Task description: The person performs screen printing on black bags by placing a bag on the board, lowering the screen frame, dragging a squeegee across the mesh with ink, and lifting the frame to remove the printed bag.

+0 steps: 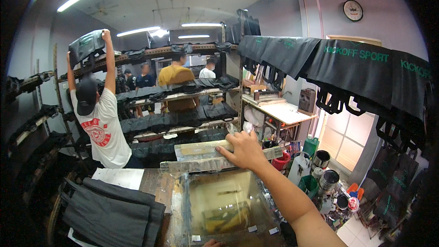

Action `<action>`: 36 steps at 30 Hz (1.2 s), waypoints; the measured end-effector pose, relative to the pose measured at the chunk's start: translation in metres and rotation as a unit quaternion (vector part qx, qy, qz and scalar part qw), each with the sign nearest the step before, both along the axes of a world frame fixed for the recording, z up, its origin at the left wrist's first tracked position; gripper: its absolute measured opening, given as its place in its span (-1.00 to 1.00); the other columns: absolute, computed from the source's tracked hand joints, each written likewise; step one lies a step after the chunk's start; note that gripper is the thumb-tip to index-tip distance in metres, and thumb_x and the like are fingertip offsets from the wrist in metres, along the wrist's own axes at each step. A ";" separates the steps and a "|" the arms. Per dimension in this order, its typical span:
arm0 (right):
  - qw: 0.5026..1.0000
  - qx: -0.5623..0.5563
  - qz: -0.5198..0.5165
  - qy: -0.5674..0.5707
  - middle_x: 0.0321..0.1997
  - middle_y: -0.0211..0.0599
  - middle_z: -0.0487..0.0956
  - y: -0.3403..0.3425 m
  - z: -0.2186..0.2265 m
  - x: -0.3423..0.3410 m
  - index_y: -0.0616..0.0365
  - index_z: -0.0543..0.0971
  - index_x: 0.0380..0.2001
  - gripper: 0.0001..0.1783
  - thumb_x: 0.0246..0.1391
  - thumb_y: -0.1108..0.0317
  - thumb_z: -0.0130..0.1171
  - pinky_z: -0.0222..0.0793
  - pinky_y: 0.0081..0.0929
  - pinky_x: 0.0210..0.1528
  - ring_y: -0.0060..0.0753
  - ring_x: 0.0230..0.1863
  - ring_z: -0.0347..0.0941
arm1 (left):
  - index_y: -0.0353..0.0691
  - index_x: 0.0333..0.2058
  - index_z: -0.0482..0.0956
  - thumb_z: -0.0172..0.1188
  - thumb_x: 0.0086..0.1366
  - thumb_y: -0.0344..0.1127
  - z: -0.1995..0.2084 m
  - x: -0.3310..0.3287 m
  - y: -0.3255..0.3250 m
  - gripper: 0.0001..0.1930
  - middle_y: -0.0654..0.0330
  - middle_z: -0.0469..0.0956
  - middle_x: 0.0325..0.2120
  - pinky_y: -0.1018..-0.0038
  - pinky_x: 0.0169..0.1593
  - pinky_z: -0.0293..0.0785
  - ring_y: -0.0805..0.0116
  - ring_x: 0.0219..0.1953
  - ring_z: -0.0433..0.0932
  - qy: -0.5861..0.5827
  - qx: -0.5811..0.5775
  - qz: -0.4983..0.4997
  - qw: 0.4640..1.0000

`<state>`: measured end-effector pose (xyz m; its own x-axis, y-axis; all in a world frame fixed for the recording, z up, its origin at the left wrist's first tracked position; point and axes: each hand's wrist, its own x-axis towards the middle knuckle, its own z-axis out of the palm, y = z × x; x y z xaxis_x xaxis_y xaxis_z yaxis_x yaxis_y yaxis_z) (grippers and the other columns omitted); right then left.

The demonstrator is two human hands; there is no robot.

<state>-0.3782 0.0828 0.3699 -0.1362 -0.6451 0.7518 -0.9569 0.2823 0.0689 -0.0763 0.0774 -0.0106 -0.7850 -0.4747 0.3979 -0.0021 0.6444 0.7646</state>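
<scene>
My right hand [247, 152] reaches forward with its fingers closed around the handle of a squeegee [197, 148], at the far end of a screen printing frame [179, 201]. The frame's mesh [219, 196] is yellowish and shiny, with small white tape pieces near its front edge. Only a few fingers of my left hand [213, 243] show at the bottom of the picture, curled at the near edge of the frame; the rest is out of view. A stack of black fabric bags [109, 212] lies left of the frame.
White paper [119, 177] lies behind the stack. Racks [178, 96] hold rows of black bags; printed bags [356, 64] hang at upper right. Paint cans [329, 180] and bottles crowd the floor at right. A person in a white shirt [101, 128] lifts a bag overhead; other people stand beyond the racks.
</scene>
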 end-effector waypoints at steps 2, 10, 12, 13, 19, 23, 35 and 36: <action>1.000 0.000 0.005 -0.007 -0.24 -0.11 0.70 0.000 0.000 0.000 0.11 0.69 -0.24 -0.37 0.36 -0.30 0.11 0.29 -0.01 0.06 -0.04 -0.11 0.62 | -0.11 -0.06 0.79 0.47 0.34 -0.04 0.000 0.002 0.000 -0.67 -0.08 0.64 -0.15 0.04 -0.09 0.55 -0.14 -0.11 0.64 -0.034 -0.025 0.007 0.999; 1.000 0.013 0.000 -0.015 -0.25 -0.10 0.70 -0.001 0.001 -0.001 0.12 0.69 -0.24 -0.37 0.36 -0.30 0.11 0.29 0.00 0.06 -0.02 -0.10 0.62 | -0.11 -0.06 0.79 0.47 0.35 -0.05 0.020 0.007 0.000 -0.69 -0.07 0.65 -0.18 0.08 -0.17 0.58 -0.12 -0.20 0.66 -0.065 -0.037 0.007 0.997; 1.000 0.013 0.000 -0.017 -0.25 -0.09 0.70 -0.001 0.002 0.000 0.12 0.69 -0.24 -0.37 0.36 -0.29 0.11 0.29 0.00 0.05 -0.02 -0.10 0.62 | -0.11 -0.06 0.79 0.47 0.36 -0.05 0.020 0.006 0.001 -0.68 -0.08 0.65 -0.17 0.08 -0.18 0.58 -0.13 -0.21 0.65 -0.053 -0.029 0.008 0.998; 1.000 0.009 0.001 -0.014 -0.25 -0.09 0.69 -0.001 0.002 0.000 0.12 0.69 -0.25 -0.37 0.36 -0.30 0.11 0.29 0.00 0.05 -0.02 -0.10 0.62 | -0.11 -0.06 0.79 0.47 0.36 -0.05 0.019 0.006 0.001 -0.68 -0.08 0.65 -0.17 0.08 -0.17 0.58 -0.13 -0.21 0.65 -0.057 -0.029 0.008 0.998; 1.000 0.020 -0.003 -0.022 -0.23 -0.10 0.69 -0.001 0.001 -0.001 0.14 0.68 -0.19 -0.38 0.37 -0.28 0.13 0.28 0.04 0.12 0.01 -0.08 0.59 | -0.16 -0.04 0.78 0.45 0.38 -0.05 0.021 0.008 0.000 -0.66 -0.12 0.65 -0.16 0.05 -0.12 0.59 -0.16 -0.17 0.66 -0.077 -0.037 0.001 0.996; 1.000 0.001 0.003 -0.006 -0.26 -0.11 0.69 -0.003 -0.001 -0.003 0.12 0.68 -0.24 -0.37 0.36 -0.30 0.12 0.30 0.01 0.07 -0.01 -0.11 0.60 | -0.18 -0.03 0.77 0.44 0.38 -0.05 0.028 0.009 0.002 -0.64 -0.15 0.65 -0.14 0.05 -0.11 0.59 -0.18 -0.16 0.66 -0.069 -0.030 -0.003 0.997; 1.000 0.008 0.001 -0.012 -0.25 -0.12 0.69 -0.002 0.000 -0.006 0.10 0.70 -0.21 -0.35 0.36 -0.34 0.09 0.28 0.02 0.08 -0.02 -0.09 0.59 | -0.16 -0.01 0.77 0.42 0.39 -0.05 0.038 0.011 0.006 -0.64 -0.05 0.63 -0.20 0.11 -0.18 0.55 -0.07 -0.24 0.64 -0.059 -0.040 -0.007 0.997; 1.000 0.005 -0.003 -0.011 -0.25 -0.12 0.69 -0.003 0.000 -0.005 0.10 0.70 -0.20 -0.34 0.36 -0.34 0.09 0.28 0.04 0.09 -0.01 -0.10 0.59 | -0.16 0.00 0.77 0.42 0.39 -0.05 0.039 0.012 0.007 -0.64 -0.05 0.63 -0.20 0.12 -0.18 0.55 -0.07 -0.24 0.64 -0.065 -0.035 -0.009 0.997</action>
<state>-0.3835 0.0799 0.3696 -0.1566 -0.6510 0.7427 -0.9562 0.2882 0.0511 -0.0643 0.0849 0.0280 -0.8397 -0.4352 0.3249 -0.0861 0.6974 0.7115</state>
